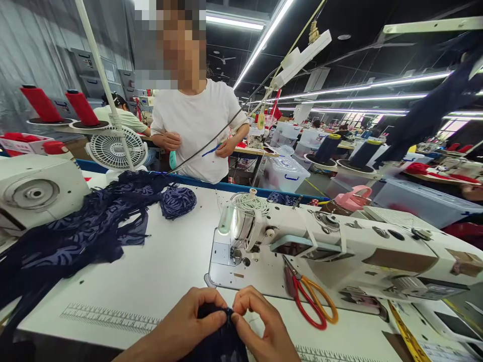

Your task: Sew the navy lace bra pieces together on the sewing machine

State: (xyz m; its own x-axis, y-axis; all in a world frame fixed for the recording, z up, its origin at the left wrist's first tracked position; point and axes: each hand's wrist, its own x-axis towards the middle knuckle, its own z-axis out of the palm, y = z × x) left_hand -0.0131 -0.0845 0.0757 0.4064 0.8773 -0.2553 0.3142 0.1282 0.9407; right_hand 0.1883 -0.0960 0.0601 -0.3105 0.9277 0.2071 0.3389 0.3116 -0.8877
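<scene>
Both hands meet at the front edge of the white sewing table (181, 251), low in the picture. Thumb and fingers of my left hand (192, 322) pinch the edge of a dark navy fabric piece (221, 339). Close beside it, my right hand (260, 322) grips the same edge between thumb and forefinger. The rest of the fabric hangs down out of the frame. Just beyond my hands stands a white sewing machine (317, 251). Scissors (311, 296) with one red and one orange handle lie to the right of my right hand.
A pile of navy patterned fabric (94, 221) covers the table's left side, with a rolled bundle (178, 202) near it. A printed ruler (109, 318) runs along the front edge. Across the table stands a person in a white shirt (199, 136). A small fan (117, 147) sits at the back left.
</scene>
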